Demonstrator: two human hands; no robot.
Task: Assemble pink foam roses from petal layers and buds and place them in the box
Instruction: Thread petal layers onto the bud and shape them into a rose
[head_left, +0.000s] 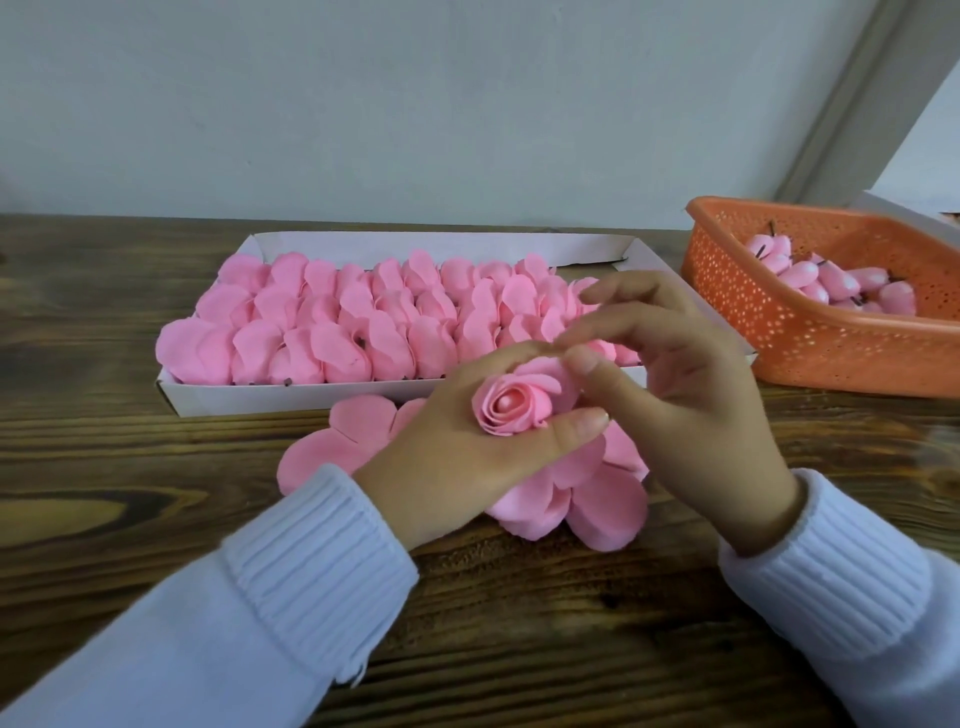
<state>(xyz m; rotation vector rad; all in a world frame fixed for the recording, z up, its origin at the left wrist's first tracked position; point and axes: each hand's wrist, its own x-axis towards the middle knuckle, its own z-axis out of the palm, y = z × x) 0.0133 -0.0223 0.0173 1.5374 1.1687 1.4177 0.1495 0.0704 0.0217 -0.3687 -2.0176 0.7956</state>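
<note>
Left hand (467, 452): gripping a partly built rose (511, 410), thumb along its near side and fingers curled behind it, held just above the surface (130, 467). Right hand (691, 374): thumb and forefinger meet on the rose's far outer petal and appear to pinch it; the other fingers are spread and hold nothing. The rose shows a bud wrapped in tight inner petals, with looser outer petals only on the far side. Flat petal layers (597, 499) lie directly under both hands, unused. Beyond them the white box (291, 400) is packed with finished roses (322, 322) in rows across nearly its full length; the right end is hidden behind the hands. The orange basket (810, 343) to the right holds a stock of buds (810, 280). Assessment: well advanced, but this rose is unfinished and unboxed, and materials remain.
</note>
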